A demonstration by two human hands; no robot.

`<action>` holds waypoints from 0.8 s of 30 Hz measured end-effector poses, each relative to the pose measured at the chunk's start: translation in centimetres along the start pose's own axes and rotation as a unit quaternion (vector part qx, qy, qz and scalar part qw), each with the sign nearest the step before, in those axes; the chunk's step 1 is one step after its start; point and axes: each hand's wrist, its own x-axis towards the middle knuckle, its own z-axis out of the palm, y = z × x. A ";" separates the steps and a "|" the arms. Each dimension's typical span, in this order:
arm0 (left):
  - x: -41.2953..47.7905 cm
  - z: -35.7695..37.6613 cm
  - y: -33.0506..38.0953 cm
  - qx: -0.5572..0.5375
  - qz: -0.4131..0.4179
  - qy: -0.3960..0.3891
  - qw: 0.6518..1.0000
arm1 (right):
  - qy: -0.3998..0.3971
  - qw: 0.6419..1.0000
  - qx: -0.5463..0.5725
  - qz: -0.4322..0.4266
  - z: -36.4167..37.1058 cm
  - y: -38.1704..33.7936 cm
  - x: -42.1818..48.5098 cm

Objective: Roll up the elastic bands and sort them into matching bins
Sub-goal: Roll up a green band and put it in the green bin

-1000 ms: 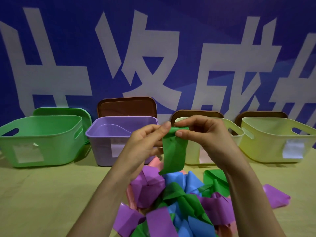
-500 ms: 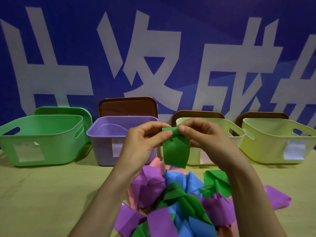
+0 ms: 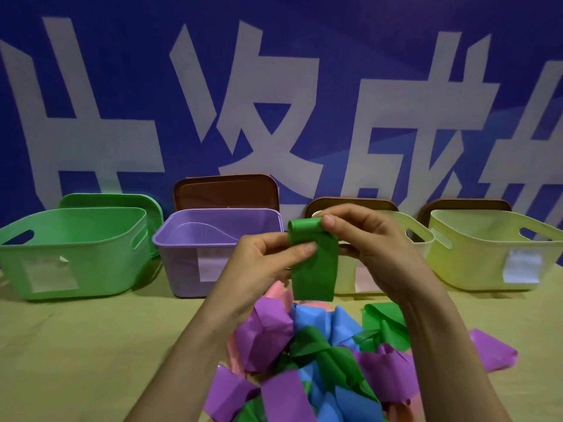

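Dim, flat light with a blue cast. Soft shadows sit on the counter point(image 3: 91, 345) beneath the bins point(image 3: 91, 239). Wide-angle bending bows the frame edges. The band point(image 3: 315, 269) is sharp; the pile point(image 3: 320, 376) below looks softer.

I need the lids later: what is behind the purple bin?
A brown lid stands on edge behind the purple bin, in front of the blue banner. Only its upper part shows; the bin covers its lower part and what it rests on.

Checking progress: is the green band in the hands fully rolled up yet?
No, only the top of the green band is rolled; the rest hangs flat and loose.
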 end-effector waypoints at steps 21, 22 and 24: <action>0.1 -0.8 0.4 -0.042 0.003 -0.007 0.999 | -0.001 0.995 -0.055 -0.089 -0.1 0.2 0.0; 0.2 -0.9 0.3 -0.049 -0.003 0.002 0.999 | -0.013 0.994 -0.061 -0.094 -0.2 0.3 0.1; 0.3 -1.0 0.3 -0.047 -0.012 0.010 0.999 | -0.031 0.992 -0.076 -0.094 -0.2 0.4 0.1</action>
